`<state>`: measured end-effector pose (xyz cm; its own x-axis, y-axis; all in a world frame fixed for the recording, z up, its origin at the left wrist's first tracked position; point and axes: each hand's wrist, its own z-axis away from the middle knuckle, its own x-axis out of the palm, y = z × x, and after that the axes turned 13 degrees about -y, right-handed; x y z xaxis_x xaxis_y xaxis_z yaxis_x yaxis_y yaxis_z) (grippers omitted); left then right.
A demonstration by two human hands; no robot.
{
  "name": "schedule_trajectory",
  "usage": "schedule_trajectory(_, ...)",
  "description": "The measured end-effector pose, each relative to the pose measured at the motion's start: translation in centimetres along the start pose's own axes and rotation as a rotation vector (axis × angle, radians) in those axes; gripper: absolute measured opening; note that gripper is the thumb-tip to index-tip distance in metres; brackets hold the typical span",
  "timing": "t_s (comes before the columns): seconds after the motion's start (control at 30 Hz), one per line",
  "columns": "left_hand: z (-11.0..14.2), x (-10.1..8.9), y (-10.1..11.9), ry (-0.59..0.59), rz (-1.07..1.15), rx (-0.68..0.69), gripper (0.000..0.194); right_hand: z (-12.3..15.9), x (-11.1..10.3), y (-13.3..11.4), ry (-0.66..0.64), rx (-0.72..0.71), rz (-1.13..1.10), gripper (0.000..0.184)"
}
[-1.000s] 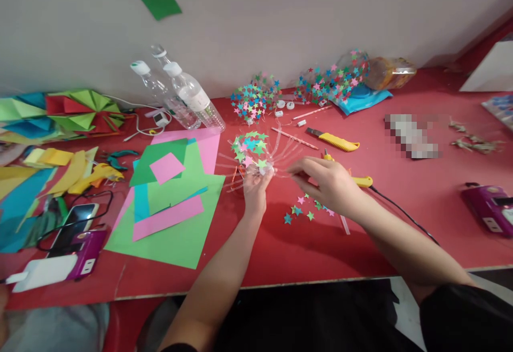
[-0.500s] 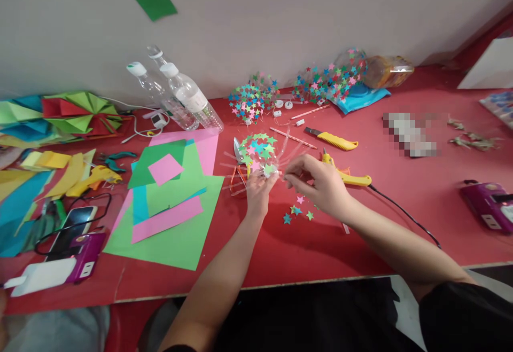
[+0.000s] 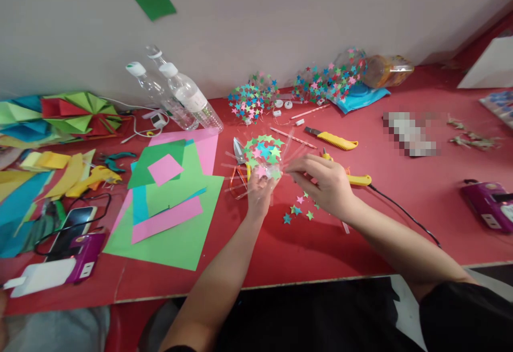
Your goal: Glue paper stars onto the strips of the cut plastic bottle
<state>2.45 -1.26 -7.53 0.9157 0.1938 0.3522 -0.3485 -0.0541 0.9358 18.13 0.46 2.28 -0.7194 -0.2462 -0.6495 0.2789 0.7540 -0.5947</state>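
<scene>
My left hand [image 3: 259, 192] is closed around a clear plastic piece cut into strips [image 3: 264, 154], with green, blue and pink paper stars stuck on it. Its thin strips fan outward over the red table. My right hand [image 3: 324, 181] is beside it on the right, thumb and fingers pinched together close to the strips; what they hold, if anything, is too small to make out. Several loose paper stars [image 3: 296, 210] lie below the hands. Partly hidden behind my right hand lies a yellow glue gun [image 3: 359, 180]. Orange-handled scissors [image 3: 239, 173] show behind the strips.
A yellow box cutter [image 3: 334, 139] and striped straws [image 3: 294, 138] lie beyond the hands. Star-covered clear balls [image 3: 246, 102] and plastic bottles [image 3: 192, 98] stand by the wall. Coloured paper sheets [image 3: 180, 248] spread to the left. A black cord [image 3: 404, 216] runs right from the glue gun.
The starred plastic piece has turned a little in my left hand and its stars have shifted right. My right hand has moved slightly right, its fingers still pinched.
</scene>
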Motion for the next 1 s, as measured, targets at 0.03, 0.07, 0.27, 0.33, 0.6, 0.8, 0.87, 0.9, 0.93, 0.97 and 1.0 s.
schedule_trajectory(0.03, 0.0, 0.0, -0.1, 0.001, 0.008, -0.012, 0.05, 0.0, -0.1, 0.0, 0.005, 0.01, 0.007, 0.017)
schedule_trajectory(0.07, 0.1, -0.1, -0.2, 0.004, 0.009, -0.023, 0.052, 0.0, -0.3, 0.0, 0.012, 0.014, 0.014, 0.016)
schedule_trajectory(0.27, 0.5, -0.4, -0.9, -0.018, -0.053, -0.068, 0.05, 0.2, -0.4, 0.0, 0.072, -0.081, 0.061, 0.017)
schedule_trajectory(0.33, 0.6, -0.4, -0.9, -0.035, -0.046, -0.078, 0.044, 0.3, -0.4, 0.0, 0.071, -0.093, 0.064, 0.018)
schedule_trajectory(0.6, 0.1, -0.2, -0.2, 0.011, 0.112, -0.062, 0.056, -0.1, -0.5, -0.7, -0.028, 0.039, 0.003, 0.01)
schedule_trajectory(0.8, 0.0, -0.2, -0.2, 0.038, 0.167, -0.049, 0.061, 0.1, 0.1, -0.4, -0.028, 0.063, -0.019, 0.007)
schedule_trajectory(0.87, 0.1, -0.1, -0.1, 0.022, 0.168, -0.056, 0.06, 0.1, 0.1, -0.3, -0.027, -0.001, 0.001, 0.009)
schedule_trajectory(0.9, 0.2, 0.0, 0.0, 0.019, 0.168, -0.06, 0.059, 0.1, 0.2, -0.2, -0.023, -0.028, 0.005, 0.011)
schedule_trajectory(0.93, 0.3, 0.1, 0.1, 0.02, 0.167, -0.063, 0.058, 0.1, 0.2, -0.1, -0.016, -0.05, 0.008, 0.011)
schedule_trajectory(0.97, 0.3, 0.2, 0.2, 0.021, 0.163, -0.067, 0.057, 0.0, 0.2, -0.1, -0.01, -0.066, 0.01, 0.01)
schedule_trajectory(1.0, 0.4, 0.2, 0.3, 0.021, 0.16, -0.068, 0.058, 0.0, 0.1, -0.1, -0.005, -0.078, 0.009, 0.01)
